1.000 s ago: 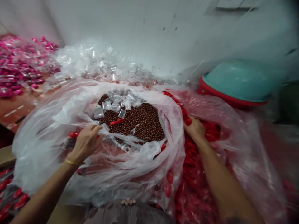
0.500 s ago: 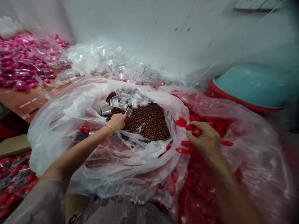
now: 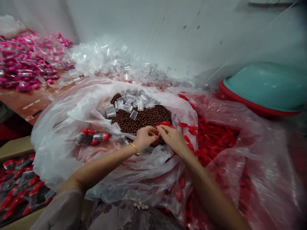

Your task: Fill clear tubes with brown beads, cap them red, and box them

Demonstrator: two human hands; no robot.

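My left hand (image 3: 145,138) and my right hand (image 3: 172,138) meet over the brown beads (image 3: 150,117). The fingers of both are pinched together around a small red plastic cap, mostly hidden by the fingertips. More red caps (image 3: 166,123) show along the far side of my right hand, apparently held in it. Clear plastic containers (image 3: 129,103) lie on the beads beyond my hands. Left of my left hand, several bead-filled containers with red ends (image 3: 87,136) rest on the plastic sheet (image 3: 64,143).
Loose red caps (image 3: 213,140) fill a plastic bag at right. A teal basin (image 3: 268,88) sits on a red one. Pink pieces (image 3: 21,67) and clear containers (image 3: 112,60) are heaped along the wall. A cardboard box (image 3: 16,145) at lower left holds filled red-ended containers.
My right hand has come left from the red cap pile with caps in it. My left hand has moved right and nearer, so the two hands now meet.
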